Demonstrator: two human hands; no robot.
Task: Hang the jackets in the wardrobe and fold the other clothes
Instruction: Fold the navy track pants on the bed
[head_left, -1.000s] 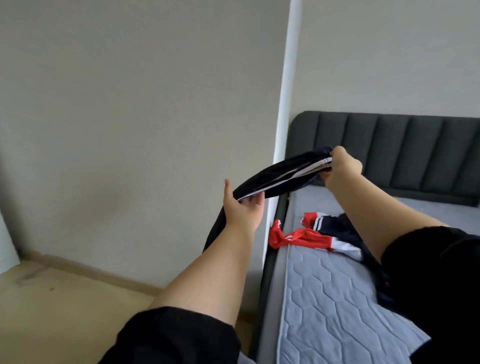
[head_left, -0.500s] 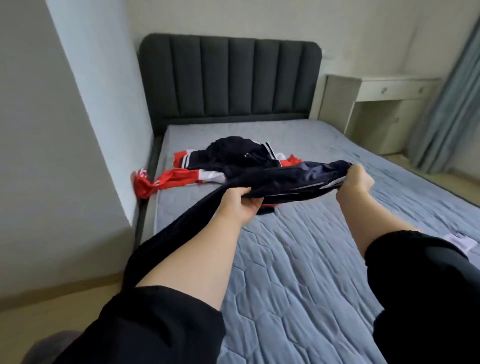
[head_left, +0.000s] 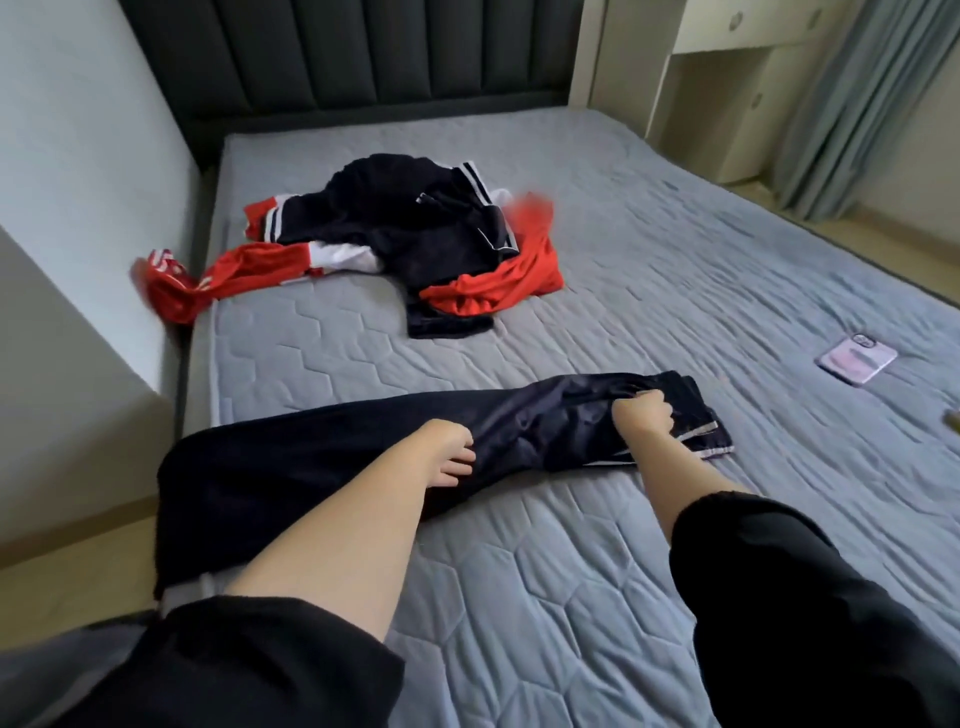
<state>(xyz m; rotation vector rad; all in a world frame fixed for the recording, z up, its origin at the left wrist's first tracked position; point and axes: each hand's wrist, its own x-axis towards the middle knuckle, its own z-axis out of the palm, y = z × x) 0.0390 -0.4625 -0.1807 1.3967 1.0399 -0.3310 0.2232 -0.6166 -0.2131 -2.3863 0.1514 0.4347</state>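
head view shows the dark trousers (head_left: 363, 457) now laid out across the near part of the bed (head_left: 571, 623), where half a second ago they hung in the air between both hands, and a second ago the person was turned to the wall beside the bed. one end drops off the left edge of the mattress toward the floor; the other end, with a pale stripe, lies flat to the right. the right hand (head_left: 644, 421) is a tight fist, its fingers curled round bunched cloth near that striped end. the left hand (head_left: 447, 452) lies on the middle of the trousers with its fingers (head_left: 457, 470) bent against the cloth; whether they pinch it or only press cannot be told. further up the bed, well apart, a heap of red, white and dark clothes (head_left: 415, 234) sits with one red sleeve trailing over the left edge, and a phone (head_left: 857, 358) lies off to the right. by my reading the laying-down is done and the folding of this garment can begin, with the heap not yet dealt with
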